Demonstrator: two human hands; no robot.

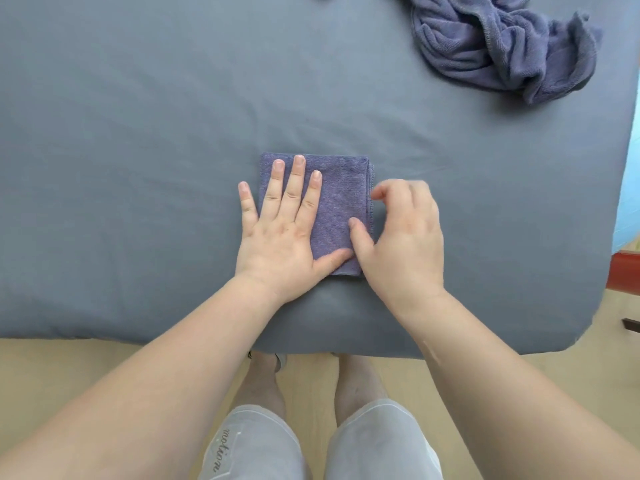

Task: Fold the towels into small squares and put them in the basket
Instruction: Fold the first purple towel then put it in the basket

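Probably a bedroom in a home. Filling most of the view, a wide, soft mattress under a smooth grey-blue sheet [138, 133], rounded at its near right corner. Below its near edge, pale wood-look floor [104, 368], with bare legs [356, 386] and light grey shorts [256, 445] close against the bed. At the far right of the bed, a crumpled heap of towels [502, 43]; near the middle, one folded towel [343, 202]. Past the right edge, a sliver of reddish-brown furniture [627, 271] and a pale blue surface [633, 168].

Bright even light, soft shadows, wide-angle distortion
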